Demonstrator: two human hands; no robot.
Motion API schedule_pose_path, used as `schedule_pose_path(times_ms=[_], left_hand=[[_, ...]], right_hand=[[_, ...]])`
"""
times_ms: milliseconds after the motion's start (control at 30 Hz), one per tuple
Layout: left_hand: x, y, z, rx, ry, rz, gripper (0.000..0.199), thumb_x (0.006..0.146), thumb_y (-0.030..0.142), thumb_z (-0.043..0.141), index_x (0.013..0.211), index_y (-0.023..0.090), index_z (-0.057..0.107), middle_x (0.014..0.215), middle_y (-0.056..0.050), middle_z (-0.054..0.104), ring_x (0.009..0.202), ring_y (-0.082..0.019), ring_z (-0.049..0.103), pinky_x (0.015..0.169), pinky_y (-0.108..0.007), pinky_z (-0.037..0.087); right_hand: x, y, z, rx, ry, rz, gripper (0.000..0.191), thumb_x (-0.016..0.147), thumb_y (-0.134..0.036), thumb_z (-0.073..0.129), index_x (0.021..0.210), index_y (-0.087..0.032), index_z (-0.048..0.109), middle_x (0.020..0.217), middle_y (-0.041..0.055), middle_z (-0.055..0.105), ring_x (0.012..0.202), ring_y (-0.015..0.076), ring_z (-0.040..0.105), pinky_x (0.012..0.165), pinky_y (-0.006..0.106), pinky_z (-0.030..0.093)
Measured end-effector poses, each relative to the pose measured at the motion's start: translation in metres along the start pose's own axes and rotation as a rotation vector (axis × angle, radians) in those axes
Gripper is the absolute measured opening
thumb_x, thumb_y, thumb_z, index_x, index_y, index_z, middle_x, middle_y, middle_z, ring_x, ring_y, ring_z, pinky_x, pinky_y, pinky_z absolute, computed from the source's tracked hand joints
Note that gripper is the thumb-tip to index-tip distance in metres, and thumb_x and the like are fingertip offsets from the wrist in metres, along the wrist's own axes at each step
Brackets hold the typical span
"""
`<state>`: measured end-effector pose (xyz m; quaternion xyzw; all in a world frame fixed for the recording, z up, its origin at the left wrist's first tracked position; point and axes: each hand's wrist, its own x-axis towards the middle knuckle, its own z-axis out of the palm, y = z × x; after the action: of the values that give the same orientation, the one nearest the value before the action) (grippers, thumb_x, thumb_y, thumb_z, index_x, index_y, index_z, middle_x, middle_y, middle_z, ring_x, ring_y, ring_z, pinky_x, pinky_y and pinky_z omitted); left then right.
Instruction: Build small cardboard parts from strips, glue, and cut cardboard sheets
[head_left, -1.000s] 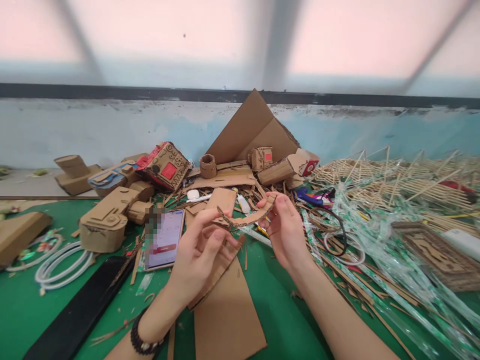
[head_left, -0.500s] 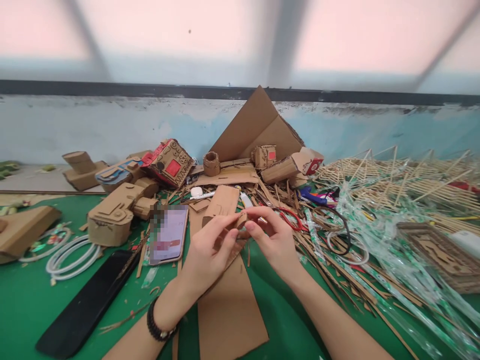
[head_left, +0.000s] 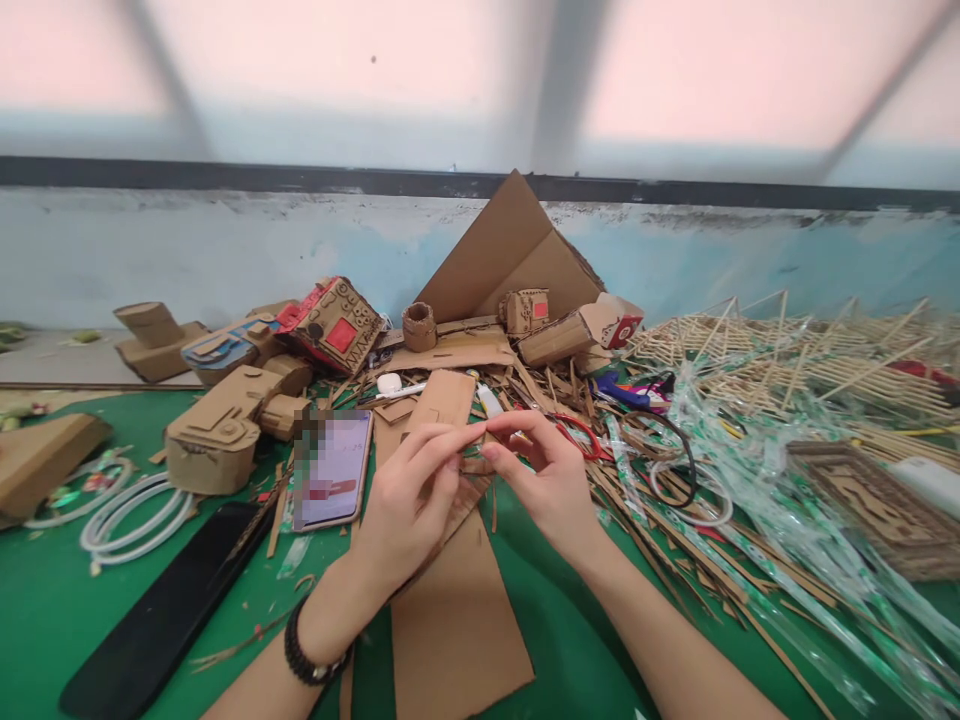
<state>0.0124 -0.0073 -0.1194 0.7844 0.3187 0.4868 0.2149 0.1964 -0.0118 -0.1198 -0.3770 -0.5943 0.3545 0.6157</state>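
My left hand (head_left: pixel 412 490) and my right hand (head_left: pixel 544 480) meet at the fingertips over the middle of the table. Both are closed in a pinch around a small piece of cardboard, now almost wholly hidden by the fingers. Beneath the hands, a long flat cardboard sheet (head_left: pixel 457 640) lies on the green tabletop. A smaller cardboard strip (head_left: pixel 446 395) lies just beyond the fingers. Left of my left hand is a phone (head_left: pixel 337 470) with its screen lit. Close to my right hand are red-handled scissors (head_left: pixel 581 435).
Cardboard models, among them a red-sided box (head_left: pixel 330 325) and a rounded body (head_left: pixel 214 440), stand at the left and back. A black blade-shaped piece (head_left: pixel 161 620) and coiled white tubing (head_left: pixel 139 520) lie left. Stick frames (head_left: pixel 750 345), plastic strips (head_left: pixel 795 560) and a cardboard tray (head_left: pixel 870 500) crowd the right.
My fingers have shifted around the small cardboard piece, with the left index finger now stretched to the right fingertips. The piece, visible before, is now mostly covered. The view has moved slightly.
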Motion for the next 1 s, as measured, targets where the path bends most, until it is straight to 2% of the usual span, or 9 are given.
schedule_pose_path(times_ms=[267,400,467,567,667,733,833,900,1000], left_hand=[[0.004,0.003,-0.001,0.08,0.063,0.094,0.039,0.101,0.009,0.052,0.128,0.029,0.073,0.119,-0.006,0.071,0.11,-0.018,0.07,0.093,-0.031,0.062],[0.005,0.005,-0.001,0.092,0.046,0.126,0.038,0.1,0.009,0.051,0.125,0.028,0.074,0.114,-0.006,0.072,0.106,-0.018,0.072,0.09,-0.03,0.062],[0.003,0.004,0.0,0.091,0.021,0.117,0.04,0.1,0.009,0.052,0.131,0.028,0.069,0.118,-0.006,0.073,0.107,-0.018,0.072,0.092,-0.03,0.062],[-0.001,0.004,0.001,0.08,-0.023,0.047,0.046,0.102,0.014,0.054,0.146,0.029,0.056,0.123,-0.007,0.072,0.091,-0.015,0.074,0.082,-0.027,0.064],[-0.002,0.004,-0.002,0.063,-0.003,0.024,0.045,0.104,0.018,0.055,0.147,0.029,0.051,0.127,-0.008,0.069,0.076,-0.011,0.072,0.07,-0.023,0.063],[0.001,0.002,-0.007,0.156,0.115,0.075,0.038,0.103,0.018,0.056,0.14,0.028,0.056,0.129,-0.009,0.067,0.085,-0.014,0.073,0.072,-0.026,0.063],[0.007,-0.005,-0.011,0.375,0.271,0.112,0.038,0.099,0.025,0.066,0.136,0.027,0.058,0.136,-0.012,0.062,0.121,-0.027,0.066,0.101,-0.043,0.059],[0.008,-0.013,-0.007,0.445,0.233,0.057,0.062,0.093,0.036,0.076,0.148,0.026,0.049,0.151,-0.017,0.052,0.143,-0.035,0.05,0.118,-0.057,0.045],[0.005,-0.026,0.003,0.448,0.132,-0.052,0.096,0.086,0.044,0.083,0.162,0.024,0.027,0.166,-0.022,0.033,0.155,-0.04,0.034,0.124,-0.063,0.035]], right_hand=[[0.0,0.002,0.001,-0.005,-0.028,0.029,0.012,0.094,-0.036,0.074,0.101,-0.026,0.073,0.1,0.0028,0.074,0.095,0.0203,0.069,0.084,0.032,0.057],[0.0,0.002,0.002,-0.035,-0.033,0.025,0.009,0.092,-0.032,0.072,0.095,-0.024,0.071,0.093,0.0021,0.073,0.087,0.0193,0.069,0.08,0.031,0.057],[0.001,0.001,0.003,-0.061,-0.019,0.022,0.008,0.089,-0.031,0.073,0.092,-0.024,0.071,0.089,0.0017,0.073,0.083,0.019,0.068,0.078,0.032,0.057],[0.001,-0.003,0.002,-0.085,0.023,0.023,0.007,0.084,-0.029,0.074,0.088,-0.024,0.071,0.086,0.0017,0.073,0.08,0.0192,0.068,0.077,0.032,0.058],[0.003,-0.005,-0.004,-0.028,0.058,0.078,0.014,0.083,-0.035,0.077,0.086,-0.023,0.07,0.085,0.0018,0.071,0.073,0.0179,0.065,0.066,0.03,0.057],[0.007,-0.003,-0.011,0.019,0.124,0.111,0.02,0.083,-0.041,0.078,0.087,-0.023,0.07,0.083,0.0014,0.069,0.067,0.0165,0.063,0.057,0.028,0.055],[0.014,0.005,-0.023,0.045,0.256,0.122,0.026,0.083,-0.045,0.079,0.089,-0.022,0.068,0.073,-0.0011,0.066,0.062,0.0151,0.063,0.052,0.024,0.051],[0.017,0.01,-0.027,0.057,0.309,0.136,0.027,0.084,-0.046,0.078,0.089,-0.022,0.067,0.069,-0.0026,0.064,0.058,0.0144,0.063,0.049,0.023,0.047],[0.019,0.015,-0.027,0.052,0.319,0.144,0.028,0.084,-0.047,0.078,0.088,-0.022,0.066,0.07,-0.0033,0.063,0.056,0.0132,0.062,0.051,0.023,0.048]])
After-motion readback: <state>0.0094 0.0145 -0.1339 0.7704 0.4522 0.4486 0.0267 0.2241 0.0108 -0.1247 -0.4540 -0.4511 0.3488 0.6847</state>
